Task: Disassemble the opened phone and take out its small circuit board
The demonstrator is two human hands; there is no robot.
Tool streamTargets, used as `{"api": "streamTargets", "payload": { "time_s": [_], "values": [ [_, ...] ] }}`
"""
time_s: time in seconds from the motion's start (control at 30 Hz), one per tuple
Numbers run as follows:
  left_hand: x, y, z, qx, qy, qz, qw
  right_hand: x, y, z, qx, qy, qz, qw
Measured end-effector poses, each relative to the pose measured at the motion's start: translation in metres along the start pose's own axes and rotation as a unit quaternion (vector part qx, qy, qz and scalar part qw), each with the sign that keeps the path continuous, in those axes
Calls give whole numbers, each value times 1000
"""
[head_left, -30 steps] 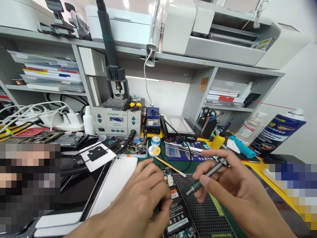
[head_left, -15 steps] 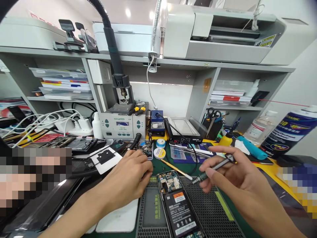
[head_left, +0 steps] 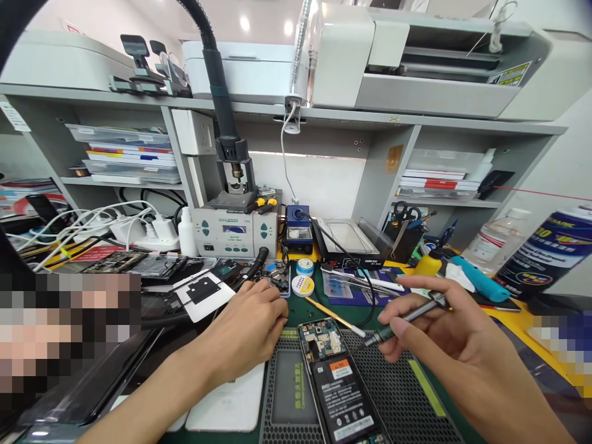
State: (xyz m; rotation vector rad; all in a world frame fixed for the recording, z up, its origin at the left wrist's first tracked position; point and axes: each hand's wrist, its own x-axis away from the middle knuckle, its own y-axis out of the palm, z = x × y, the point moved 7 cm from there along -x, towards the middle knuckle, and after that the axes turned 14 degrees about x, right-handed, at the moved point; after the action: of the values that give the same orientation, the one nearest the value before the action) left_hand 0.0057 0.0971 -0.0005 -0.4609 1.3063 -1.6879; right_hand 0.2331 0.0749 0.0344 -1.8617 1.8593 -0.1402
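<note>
My right hand (head_left: 451,339) grips a slim dark screwdriver (head_left: 401,322), its tip pointing down and left beside the opened phone. That phone (head_left: 343,394) lies on a black perforated mat (head_left: 393,382), with its circuit board (head_left: 322,341) exposed at the top and a black battery below. To the left of the phone, my left hand (head_left: 256,317) is closed, knuckles up, near a tray of small parts (head_left: 280,277). Its fingertips are hidden, so I cannot make out what they hold, if anything.
A yellow-handled brush (head_left: 333,314) lies behind the phone. Small round tins (head_left: 303,285), tweezers and a soldering station (head_left: 235,231) stand farther back. A white tablet-like panel (head_left: 226,401) is under my left forearm. A spray can (head_left: 548,253) and a bottle stand at right.
The whole view has shifted slightly, so everything sits a bit farther right. Both hands keep nearly the same pose, and the screwdriver stays in my right hand.
</note>
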Motion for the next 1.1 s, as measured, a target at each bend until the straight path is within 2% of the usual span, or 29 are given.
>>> {"api": "streamTargets", "payload": {
  "time_s": [0.4, 0.77, 0.97, 1.1],
  "values": [
    [1, -7, -11, 6, -28, -19, 999, -3, -5, 1, 49, -45, 25, 997],
    [4, 6, -6, 2, -10, -44, 999, -1, -5, -5, 47, -68, 20, 996],
    [5, 11, -7, 11, 7, -45, 999, 6, 3, -1, 44, -63, -71, 994],
    [3, 15, -6, 13, 19, -53, 998, 10, 4, 1, 82, -63, -96, 990]
  ]
}}
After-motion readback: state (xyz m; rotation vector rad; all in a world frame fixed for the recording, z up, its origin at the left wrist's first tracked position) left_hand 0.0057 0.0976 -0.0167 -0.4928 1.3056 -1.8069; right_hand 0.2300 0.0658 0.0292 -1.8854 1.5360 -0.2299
